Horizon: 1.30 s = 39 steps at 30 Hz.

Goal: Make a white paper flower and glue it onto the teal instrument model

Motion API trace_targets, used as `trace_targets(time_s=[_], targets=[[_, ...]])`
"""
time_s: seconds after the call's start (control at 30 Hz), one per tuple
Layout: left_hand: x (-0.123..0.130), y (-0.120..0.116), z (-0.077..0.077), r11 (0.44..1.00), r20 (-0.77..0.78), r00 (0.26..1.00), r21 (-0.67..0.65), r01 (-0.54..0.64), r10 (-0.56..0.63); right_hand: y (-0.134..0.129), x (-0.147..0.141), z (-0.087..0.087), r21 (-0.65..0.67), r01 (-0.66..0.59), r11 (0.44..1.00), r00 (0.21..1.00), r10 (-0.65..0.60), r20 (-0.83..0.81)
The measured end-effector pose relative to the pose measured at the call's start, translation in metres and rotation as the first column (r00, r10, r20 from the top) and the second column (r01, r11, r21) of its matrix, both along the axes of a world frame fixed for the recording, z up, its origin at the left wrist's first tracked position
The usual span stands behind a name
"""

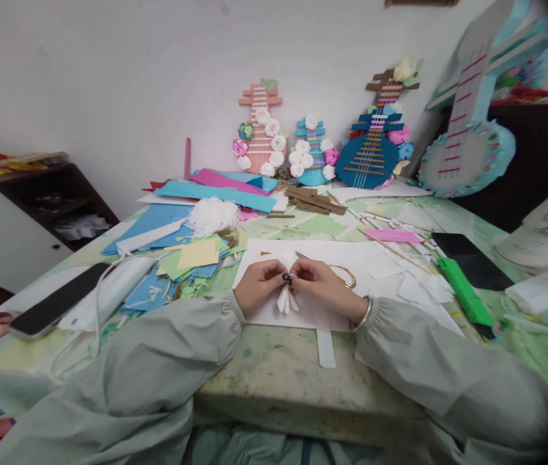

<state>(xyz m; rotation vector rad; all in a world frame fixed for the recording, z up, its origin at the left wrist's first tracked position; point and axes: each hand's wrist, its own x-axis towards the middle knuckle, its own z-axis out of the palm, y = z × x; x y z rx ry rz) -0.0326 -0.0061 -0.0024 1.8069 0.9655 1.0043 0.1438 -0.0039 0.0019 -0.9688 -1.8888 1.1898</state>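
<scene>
Over a white sheet [264,310] at the table's front, my left hand [260,284] and my right hand [325,287] meet fingertip to fingertip. Between them they pinch a white pleated paper piece [285,303], whose folds fan out below the fingers and show a little above them. Something small and dark sits at the pinch; I cannot make out what. Scissors [350,276] with gold handles lie partly beneath my right hand, their tip showing beyond it. A white strip [326,349] runs from under that hand towards the table edge.
Paper scraps [196,255], white string [213,216] and a phone [61,300] lie to the left. On the right are a green cutter [465,294], thin sticks [395,248] and a white bottle [545,226]. Decorated lute models [368,158] lean against the back wall.
</scene>
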Motion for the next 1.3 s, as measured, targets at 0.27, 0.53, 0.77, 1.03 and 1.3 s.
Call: trace_targets(time_s=[0.27, 0.53, 0.77, 1.03, 1.3], targets=[[-0.0005, 0.0003, -0.0016, 0.999, -0.051, 0.999, 0.033, -0.017, 0.018, 0.0022, 0.0035, -0.0020, -0.052, -0.024, 0.998, 0.999, 0.023, -0.035], [0.0007, 0.0018, -0.0029, 0.998, -0.062, 0.997, 0.047, -0.052, 0.055, 0.0027, 0.0019, -0.0006, -0.027, -0.013, 1.000, 0.993, 0.009, -0.118], [0.0006, 0.0022, 0.0019, 0.995, -0.061, 0.993, 0.001, -0.103, 0.103, 0.0049, 0.0013, -0.0059, -0.124, 0.063, 0.990, 0.966, -0.092, -0.241], [0.0010, 0.0042, -0.0010, 0.969, 0.199, 0.973, -0.241, -0.064, 0.114, 0.0079, -0.0002, -0.0065, -0.299, 0.074, 0.951, 0.911, -0.186, -0.369], [0.0043, 0.0023, 0.0006, 0.948, 0.226, 0.961, -0.307, -0.087, 0.161, 0.0092, 0.0008, -0.0061, -0.246, 0.068, 0.967, 0.908, -0.162, -0.386]])
